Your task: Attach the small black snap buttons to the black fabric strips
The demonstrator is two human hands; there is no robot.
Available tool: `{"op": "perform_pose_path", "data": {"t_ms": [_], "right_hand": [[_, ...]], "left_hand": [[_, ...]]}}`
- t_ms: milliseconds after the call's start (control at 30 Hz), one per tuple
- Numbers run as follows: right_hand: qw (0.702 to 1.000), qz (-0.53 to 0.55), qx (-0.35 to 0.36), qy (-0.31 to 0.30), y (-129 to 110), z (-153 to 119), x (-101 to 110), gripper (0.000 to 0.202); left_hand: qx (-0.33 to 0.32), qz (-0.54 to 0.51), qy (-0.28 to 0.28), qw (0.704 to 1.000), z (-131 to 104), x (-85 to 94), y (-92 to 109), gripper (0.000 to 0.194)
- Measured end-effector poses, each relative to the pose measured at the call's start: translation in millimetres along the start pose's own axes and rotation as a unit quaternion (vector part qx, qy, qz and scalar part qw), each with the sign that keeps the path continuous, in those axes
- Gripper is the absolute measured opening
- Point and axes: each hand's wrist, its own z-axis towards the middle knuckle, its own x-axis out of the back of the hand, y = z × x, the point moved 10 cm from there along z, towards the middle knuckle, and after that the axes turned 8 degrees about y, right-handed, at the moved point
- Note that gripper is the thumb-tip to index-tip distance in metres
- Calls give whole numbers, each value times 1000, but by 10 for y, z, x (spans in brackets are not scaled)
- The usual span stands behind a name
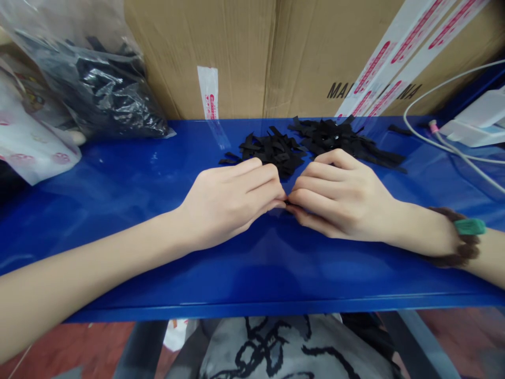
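Note:
My left hand and my right hand meet fingertip to fingertip above the blue table. Both have their fingers pressed together in a pinch. A tiny dark bit shows between the fingertips, mostly hidden by them, too small to name. Just behind my left hand lies a pile of black fabric strips. A second pile of black strips spreads out behind my right hand.
A large cardboard box stands along the table's back edge. At the back left are a clear plastic bag of black material and a white printed wrapping. White cables and a white device sit at the right.

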Motion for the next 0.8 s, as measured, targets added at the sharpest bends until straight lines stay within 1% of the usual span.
{"op": "perform_pose_path", "data": {"t_ms": [133,233,333,467,533,567,600,633,667,700,733,800], "right_hand": [[1000,4,-2,4,-11,3,2,25],[1000,0,1,-10,3,-8,-35,25],[1000,0,-12,-10,58,-24,-51,22],[999,-13,-28,18,104,-21,32,16],[998,-44,-34,12,142,-18,68,16],[997,-69,-44,7,192,-23,89,17],[992,-100,-72,-14,294,-45,83,17],[984,-138,-106,-20,420,-77,111,18],[972,-179,-147,-32,571,-130,131,20],[958,-211,-181,-66,723,-205,104,23],[944,-241,-203,-102,855,-285,66,24],[922,-292,-212,-139,1039,-408,23,26]], "left_hand": [[-9,21,-11,1000,8,-14,28,25],[-2,5,-23,1000,-4,-43,-4,24],[30,-29,-28,999,-24,-76,-94,20],[76,-50,-34,995,-42,-124,-205,22],[93,-47,-34,994,-42,-128,-242,21],[101,-45,-31,993,-41,-121,-260,20],[109,-41,-26,993,-40,-107,-278,19],[116,-37,-21,992,-39,-94,-295,19],[122,-33,-18,992,-39,-85,-309,19],[124,-29,-17,992,-40,-80,-317,19],[122,-26,-20,992,-41,-85,-317,20],[109,-24,-29,993,-42,-107,-299,22]]}}
